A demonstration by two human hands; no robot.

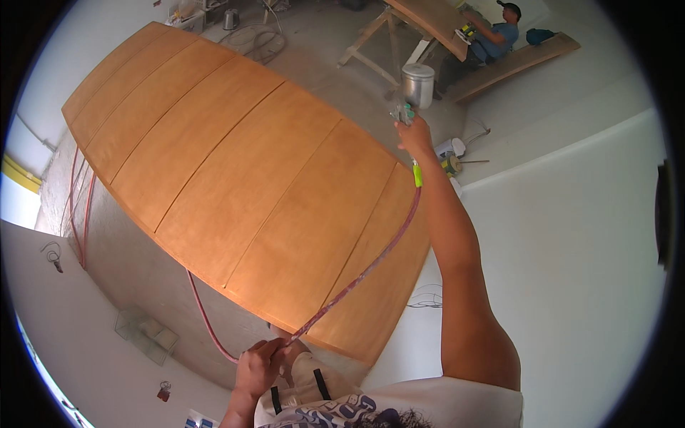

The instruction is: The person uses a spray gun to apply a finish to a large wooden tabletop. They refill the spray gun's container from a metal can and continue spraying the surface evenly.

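Note:
My right hand (414, 135) is wrapped round the handle of a spray gun (404, 114), held out past the far right edge of a large wooden panel (235, 157). A silver paint cup (418, 85) sits on top of the gun. From the gun's handle a bright green fitting (418, 175) leads into a red air hose (371, 268). The hose runs back across the panel to my left hand (260, 367), closed around it close to my body. The panel is orange-brown, with straight grooves across its face.
Red hoses (87, 214) hang by the panel's left side. At the back, a person (504, 34) works at a wooden board (428, 21) on a trestle (378, 46). Cans (451, 148) stand by the right wall, and coiled hose (258, 44) lies on the far floor.

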